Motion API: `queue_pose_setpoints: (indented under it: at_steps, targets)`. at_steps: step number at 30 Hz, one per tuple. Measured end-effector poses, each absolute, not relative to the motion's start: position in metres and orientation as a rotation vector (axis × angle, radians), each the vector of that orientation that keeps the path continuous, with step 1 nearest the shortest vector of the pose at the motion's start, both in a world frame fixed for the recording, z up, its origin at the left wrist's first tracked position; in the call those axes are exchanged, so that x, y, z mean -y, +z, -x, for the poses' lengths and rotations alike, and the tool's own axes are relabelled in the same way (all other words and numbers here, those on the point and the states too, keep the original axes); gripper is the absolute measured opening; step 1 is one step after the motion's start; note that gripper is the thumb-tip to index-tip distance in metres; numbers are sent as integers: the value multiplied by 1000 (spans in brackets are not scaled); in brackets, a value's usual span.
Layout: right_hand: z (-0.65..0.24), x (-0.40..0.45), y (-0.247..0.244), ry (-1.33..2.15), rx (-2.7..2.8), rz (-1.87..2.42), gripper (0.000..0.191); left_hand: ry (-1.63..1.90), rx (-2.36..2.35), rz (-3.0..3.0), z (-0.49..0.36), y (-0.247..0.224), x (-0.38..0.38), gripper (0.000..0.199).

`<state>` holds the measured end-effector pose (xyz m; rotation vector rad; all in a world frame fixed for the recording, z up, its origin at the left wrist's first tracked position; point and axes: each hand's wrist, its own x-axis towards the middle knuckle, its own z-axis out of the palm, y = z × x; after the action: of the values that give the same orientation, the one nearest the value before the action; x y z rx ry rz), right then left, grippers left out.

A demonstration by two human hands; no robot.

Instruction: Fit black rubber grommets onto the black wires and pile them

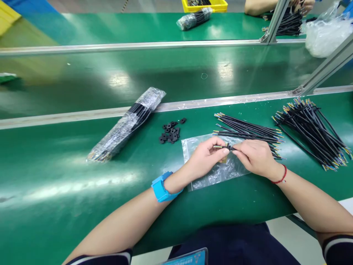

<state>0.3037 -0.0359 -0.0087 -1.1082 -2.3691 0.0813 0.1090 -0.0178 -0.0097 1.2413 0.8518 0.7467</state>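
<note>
Above a clear plastic bag [217, 176], my left hand [204, 156] and my right hand [255, 156] meet at a short black cable [218, 146]. A small black rubber piece [228, 146] sits around the cable near its stripped, coloured wire ends. My left fingers are closed on that piece, with the wire ends pointing into the palm. My right thumb and forefinger pinch the cable just right of it. Loose black cables [245, 127] lie behind my hands. Several more black rubber pieces [171, 132] are scattered to the left.
A thick pile of black cables [311, 132] lies at right. Plastic-wrapped cables [128, 125] rest at left against the metal rail [193, 104]. Across the green belt are another wrapped bundle [194, 19], a yellow bin [219, 7] and a co-worker's arm [257, 6].
</note>
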Motion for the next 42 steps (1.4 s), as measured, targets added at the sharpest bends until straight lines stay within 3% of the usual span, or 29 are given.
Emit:
queue_pose_setpoints:
  at_steps: [3,9,11,13,16,19,26,29,36,42]
  targets:
    - [-304,37,-7,145,2383,1121,27,799,-910,-1341,-109,-9,20,15]
    - [-302,37,5,909,2167,1181,28,914,-900,-1985,-105,-9,21,3]
    - [-301,36,7,982,2164,1208,27,903,-873,-2040,-104,-9,18,5]
    - [-306,32,9,779,2216,1281,23,889,-907,-2010,-100,-9,8,15]
    - [-335,22,16,69,2132,1509,20,992,-1173,-1933,-82,-14,-18,29]
    - [-388,8,22,-451,1839,1750,21,1039,-1588,-2022,-55,-26,-47,19]
    - [-461,-8,6,-506,1732,1765,20,722,-1861,-2311,-31,-49,-63,16]
    - [-424,-6,5,-546,1738,1740,27,730,-1763,-2347,-37,-45,-57,16]
    - [-314,-1,-21,-204,2609,1363,22,840,-1289,-2244,-65,-35,-32,16]
    - [-319,-2,-30,-56,2435,1439,14,864,-1174,-2155,-78,-35,-22,15]
